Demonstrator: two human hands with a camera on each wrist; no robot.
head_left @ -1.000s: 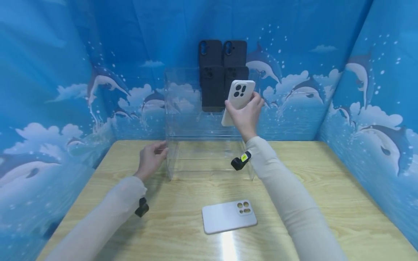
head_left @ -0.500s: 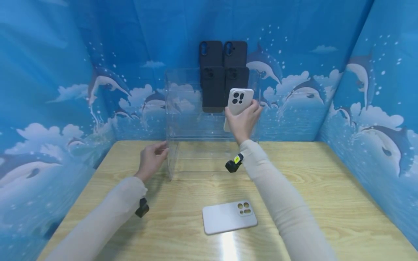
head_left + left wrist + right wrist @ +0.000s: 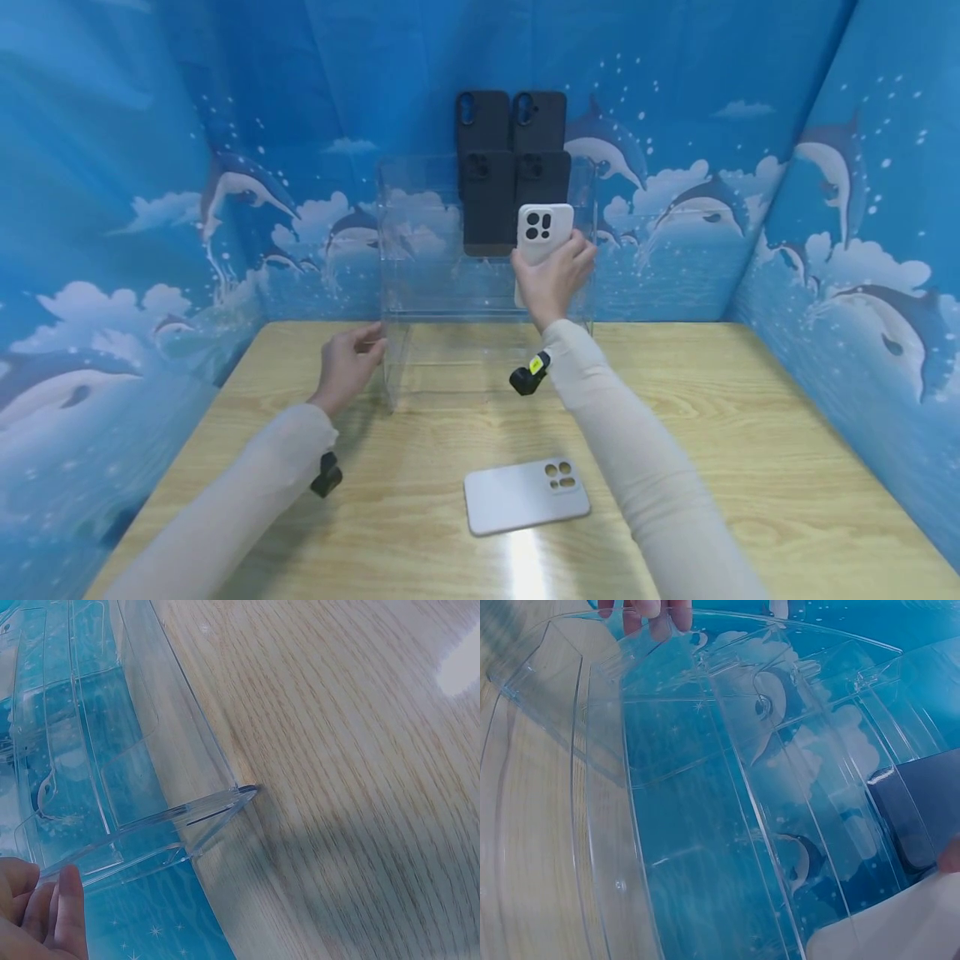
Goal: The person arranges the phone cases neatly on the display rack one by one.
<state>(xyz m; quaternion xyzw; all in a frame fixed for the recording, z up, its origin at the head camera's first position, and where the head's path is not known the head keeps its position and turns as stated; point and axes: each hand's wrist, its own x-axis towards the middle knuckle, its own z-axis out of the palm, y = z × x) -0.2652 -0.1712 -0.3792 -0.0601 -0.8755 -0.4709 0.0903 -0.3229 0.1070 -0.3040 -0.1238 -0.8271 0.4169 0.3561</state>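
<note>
My right hand (image 3: pixel 557 271) grips a white phone case (image 3: pixel 546 225), holding it upright in front of a clear stepped acrylic display stand (image 3: pixel 420 283). The case's lower end (image 3: pixel 900 930) reaches over the stand's tiers in the right wrist view. My left hand (image 3: pixel 348 367) pinches the stand's left side edge between thumb and fingers (image 3: pixel 71 900). Several black phone cases stand in two rows on the upper tiers, among them a front-left black case (image 3: pixel 489 204) and a front-right black case (image 3: pixel 551 175), partly hidden behind the white one.
Another white phone case (image 3: pixel 517 497) lies flat on the wooden table (image 3: pixel 712 442) in front of the stand, its camera cutouts toward the right. A blue curtain with dolphins (image 3: pixel 285 108) encloses the back and sides.
My right hand has lowered the white case, shifted it slightly left and turned it more upright. The left hand stays on the stand's edge.
</note>
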